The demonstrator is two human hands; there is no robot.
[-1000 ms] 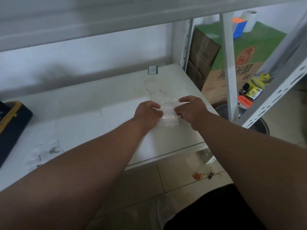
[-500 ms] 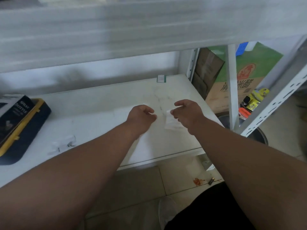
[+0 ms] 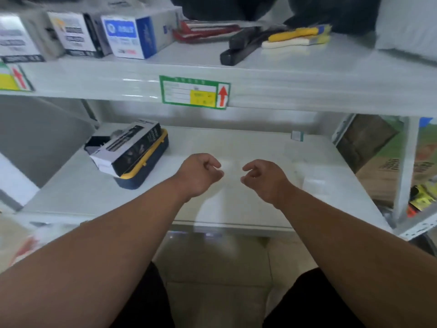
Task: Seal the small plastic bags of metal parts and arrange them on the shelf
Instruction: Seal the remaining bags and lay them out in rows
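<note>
1. The shelf [image 3: 236, 209] was seen bare under both hands.
2. The left hand [image 3: 201, 176] and right hand [image 3: 262, 178] were held loosely curled, nothing gripped.
3. A clear plastic bag [image 3: 314, 184] was seen flat, just right of the right hand, nearer it.

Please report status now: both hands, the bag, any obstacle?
Left hand and right hand loosely curled, empty. Small clear bag lying on shelf, right of the hands. Nothing in the way.
</note>
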